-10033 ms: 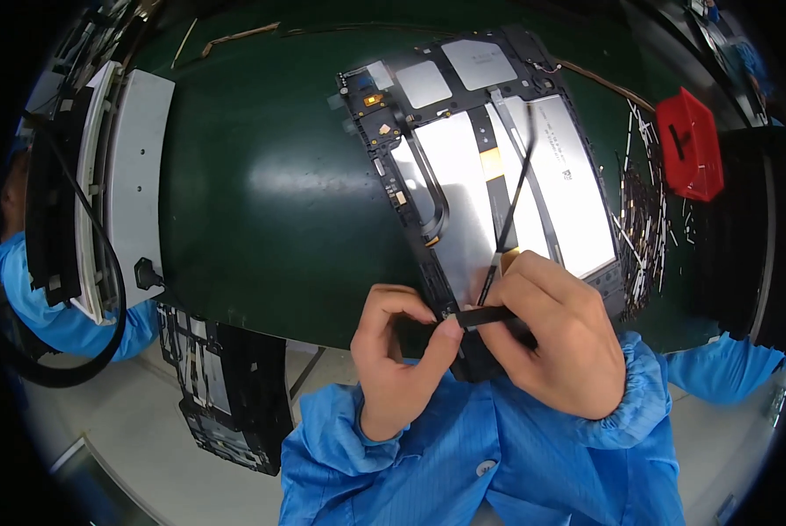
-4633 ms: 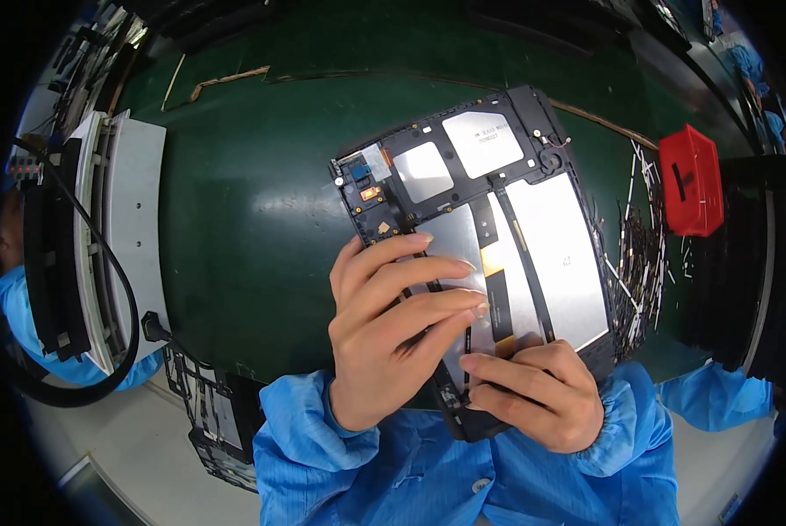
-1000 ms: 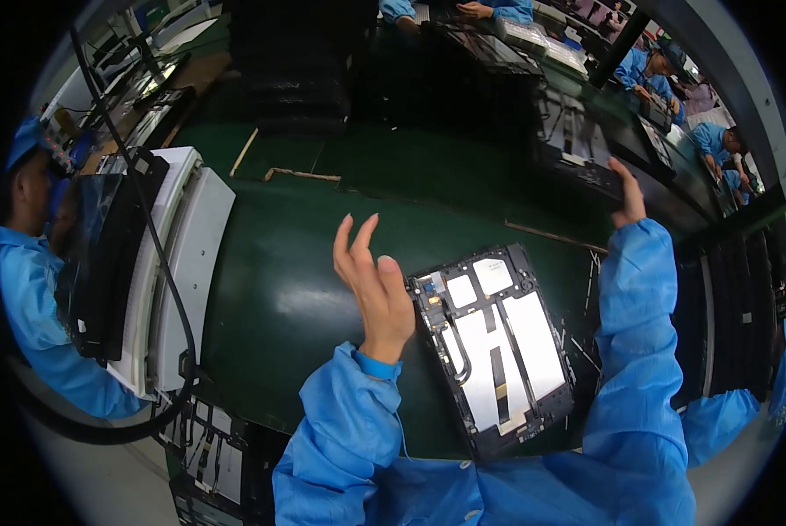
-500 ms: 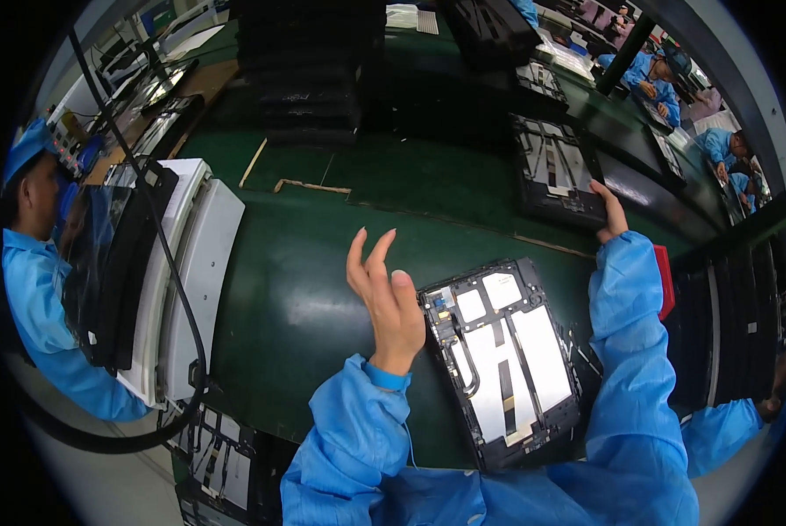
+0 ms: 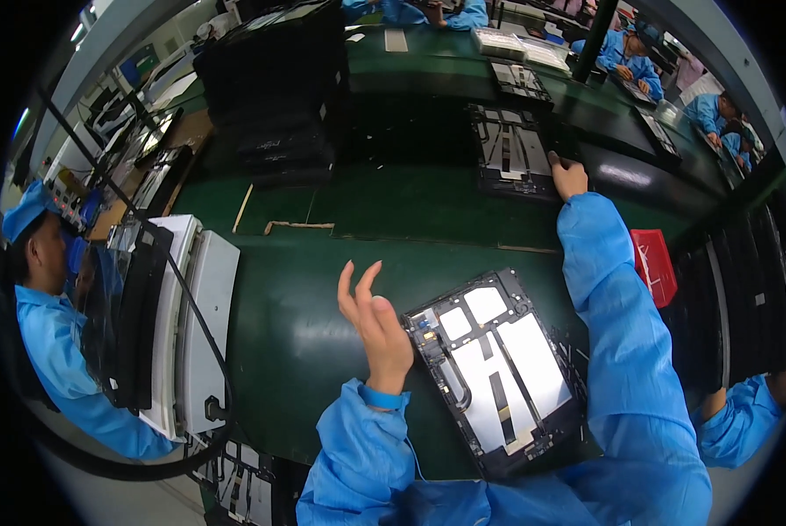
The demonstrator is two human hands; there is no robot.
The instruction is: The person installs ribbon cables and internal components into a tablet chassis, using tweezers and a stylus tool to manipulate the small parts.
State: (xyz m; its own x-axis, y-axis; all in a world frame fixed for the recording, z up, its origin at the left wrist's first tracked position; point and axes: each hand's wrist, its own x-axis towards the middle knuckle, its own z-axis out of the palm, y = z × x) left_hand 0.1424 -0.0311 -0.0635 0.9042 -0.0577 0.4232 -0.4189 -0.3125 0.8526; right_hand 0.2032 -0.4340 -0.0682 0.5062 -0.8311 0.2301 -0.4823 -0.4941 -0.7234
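An opened tablet (image 5: 524,355) lies tilted on the bench close in front of me, its silver battery plates, dark strips and small circuit parts showing. Just left of it my left hand (image 5: 377,337) is raised over the bench, fingers apart, holding nothing. My right arm reaches far forward. There my right hand (image 5: 572,178) has its thumb and fingers at the right edge of a black tray (image 5: 509,186), which carries another opened tablet (image 5: 511,145). The fingers' undersides are hidden.
A tall stack of black trays (image 5: 270,114) stands at the far left. White equipment (image 5: 205,316) and a co-worker (image 5: 69,324) are on the left, with a black cable (image 5: 178,272) in front. A red box (image 5: 654,266) is right of my right forearm; black stacked panels (image 5: 739,302) stand beyond.
My right hand and the black tray have moved farther forward and slightly left. My left hand stays raised beside the near tablet. The whole view has shifted.
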